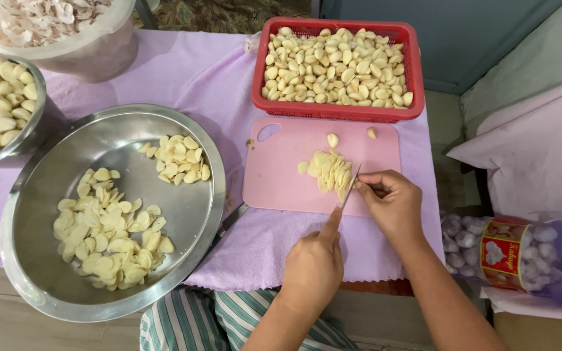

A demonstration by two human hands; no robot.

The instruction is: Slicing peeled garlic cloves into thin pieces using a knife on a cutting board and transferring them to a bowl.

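Note:
My left hand point(313, 263) grips a knife point(349, 190), index finger along its spine, with the blade standing edge-on on a pink cutting board point(281, 175). My right hand point(393, 205) is just right of the blade, its fingertips pinched on a garlic clove point(358, 184) that is mostly hidden. A pile of garlic slices point(330, 170) lies left of the blade. Two loose cloves point(333, 139) rest near the board's far edge.
A red basket point(337, 112) of peeled cloves stands behind the board. A large steel bowl point(47, 188) at left holds sliced garlic. A smaller steel bowl point(34, 123) of cloves and a plastic tub point(92, 49) sit far left. A bag of garlic bulbs point(508, 253) lies right.

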